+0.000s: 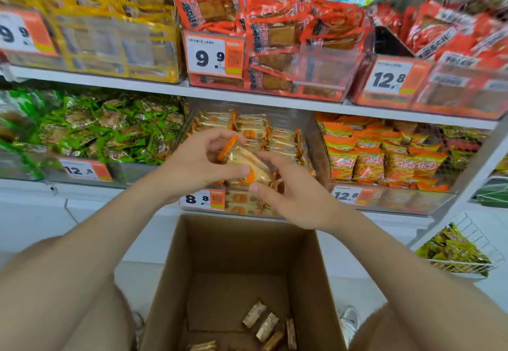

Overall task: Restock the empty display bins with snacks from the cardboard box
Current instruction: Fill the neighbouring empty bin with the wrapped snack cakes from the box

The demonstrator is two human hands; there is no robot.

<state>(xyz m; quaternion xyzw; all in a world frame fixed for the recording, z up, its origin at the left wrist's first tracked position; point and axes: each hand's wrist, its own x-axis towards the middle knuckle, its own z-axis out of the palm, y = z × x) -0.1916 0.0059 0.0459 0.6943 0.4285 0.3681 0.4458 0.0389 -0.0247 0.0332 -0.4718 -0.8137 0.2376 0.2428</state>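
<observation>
Both my hands hold a clear-wrapped snack pack (248, 162) with orange ends, just above the front of the middle clear bin (320, 144) on the lower shelf. My left hand (200, 161) curls round the pack from the left, thumb under it. My right hand (288, 191) grips it from the right and below. The bin holds rows of the same packs (264, 130), and its price tag (203, 199) reads 8.8. Below me stands the open cardboard box (242, 243), with several snack packs (268, 326) lying on its bottom.
Green-pack bin (90, 128) sits to the left, orange-pack bin (384, 155) to the right. The upper shelf (247, 97) carries yellow and red snack bins. A white wire basket (461, 251) with green packs hangs at lower right. My knees flank the box.
</observation>
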